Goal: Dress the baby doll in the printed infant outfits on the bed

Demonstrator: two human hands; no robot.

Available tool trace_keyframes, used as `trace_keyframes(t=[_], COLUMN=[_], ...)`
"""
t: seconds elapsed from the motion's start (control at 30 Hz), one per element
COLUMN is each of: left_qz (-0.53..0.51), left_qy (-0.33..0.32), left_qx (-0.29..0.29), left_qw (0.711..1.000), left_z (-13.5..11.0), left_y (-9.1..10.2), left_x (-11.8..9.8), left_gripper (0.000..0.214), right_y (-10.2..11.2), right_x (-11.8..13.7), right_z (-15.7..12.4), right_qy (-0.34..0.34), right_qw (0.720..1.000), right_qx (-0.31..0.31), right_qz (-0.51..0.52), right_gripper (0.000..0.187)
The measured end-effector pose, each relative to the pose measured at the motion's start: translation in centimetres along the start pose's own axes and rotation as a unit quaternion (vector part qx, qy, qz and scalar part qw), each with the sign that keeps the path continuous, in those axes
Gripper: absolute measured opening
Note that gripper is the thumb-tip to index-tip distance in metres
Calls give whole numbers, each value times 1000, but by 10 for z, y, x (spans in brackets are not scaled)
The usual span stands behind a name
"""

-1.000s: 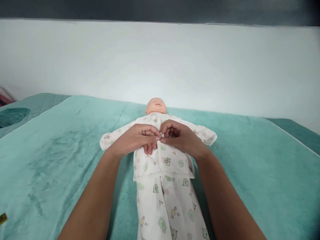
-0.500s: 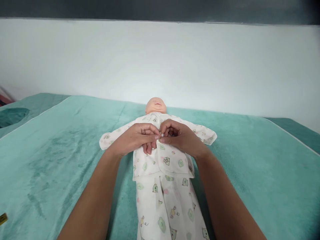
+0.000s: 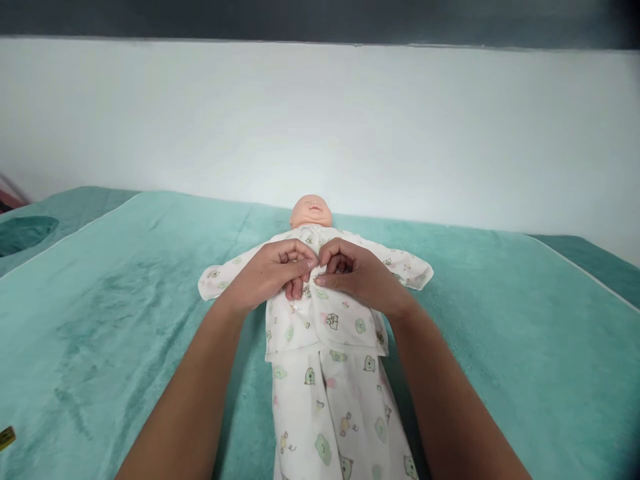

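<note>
A baby doll [image 3: 311, 211] lies on its back, head at the far end, dressed in a white printed shirt [image 3: 333, 321] and matching pants [image 3: 345, 420]. Over its chest, my left hand [image 3: 280, 270] pinches one side of the shirt's front opening between thumb and fingers. My right hand [image 3: 353, 270] pinches the other edge just beside it, thumb below and curled fingers above. The fingertips of both hands nearly meet at the middle line. Whatever fastening lies between them is too small and covered to make out. The shirt's sleeves spread out to both sides.
A teal plush cover [image 3: 500, 347] lies under the doll, with pale seams toward both sides. Behind it rises a white wall [image 3: 320, 120]. A small yellow-and-black item [image 3: 7, 437] sits at the lower left edge. A dark green round patch [image 3: 25, 233] shows at far left.
My hands have shifted slightly on the shirt front; the left fingers have risen a little, and a fold of cloth now shows between the fingertips. The doll stays in place.
</note>
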State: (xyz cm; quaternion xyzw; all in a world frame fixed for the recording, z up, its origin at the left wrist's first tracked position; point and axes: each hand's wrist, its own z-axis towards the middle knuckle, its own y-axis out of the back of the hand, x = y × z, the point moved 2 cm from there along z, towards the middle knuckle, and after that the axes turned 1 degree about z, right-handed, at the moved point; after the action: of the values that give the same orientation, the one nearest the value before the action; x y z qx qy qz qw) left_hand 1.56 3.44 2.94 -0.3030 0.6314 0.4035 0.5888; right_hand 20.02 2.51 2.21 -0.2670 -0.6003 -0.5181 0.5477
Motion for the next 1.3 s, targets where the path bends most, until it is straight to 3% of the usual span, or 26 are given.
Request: trace_keyframes(t=[0.1,0.23,0.43,0.57,0.67,0.73,0.8,0.97,1.03,1.13,1.3], left_qz=[3,21,40,63,147,214,260,343,362,362,319], left_qy=[-18,-18,-12,-13,-38,-70,-99,-191,-242,-264,-223], left_qx=[-35,-7,1,-11,-69,-110,-130,-192,-176,-135,-185], left_qw=[999,1000,999,998,986,968,952,899,883,884,902], left_z=[1,0,-1,0,2,3,5,10,12,15,16], left_y=[1,0,-1,-1,1,2,1,0,-1,-3,-1], left_x=[0,-2,-5,0,2,3,4,10,12,15,19], left_gripper=[14,18,21,23,24,29,34,40,47,51,38], right_y=[1,3,2,0,0,1,0,-3,-4,-4,-2], right_x=[-2,-1,2,-5,-13,-16,-16,-13,-12,-12,-16], right_z=[-1,-3,-3,0,4,6,8,10,10,9,9], right_qy=[6,32,51,39,14,6,17,47,69,110,79], right_qw=[1000,999,998,997,983,972,967,984,988,988,985], right_qx=[18,34,9,-58,-165,-231,-254,-163,-122,-84,-141], right_qz=[25,12,-20,37,74,47,4,-51,-58,-65,-59], right_gripper=[23,22,23,18,17,19,22,33,35,33,23])
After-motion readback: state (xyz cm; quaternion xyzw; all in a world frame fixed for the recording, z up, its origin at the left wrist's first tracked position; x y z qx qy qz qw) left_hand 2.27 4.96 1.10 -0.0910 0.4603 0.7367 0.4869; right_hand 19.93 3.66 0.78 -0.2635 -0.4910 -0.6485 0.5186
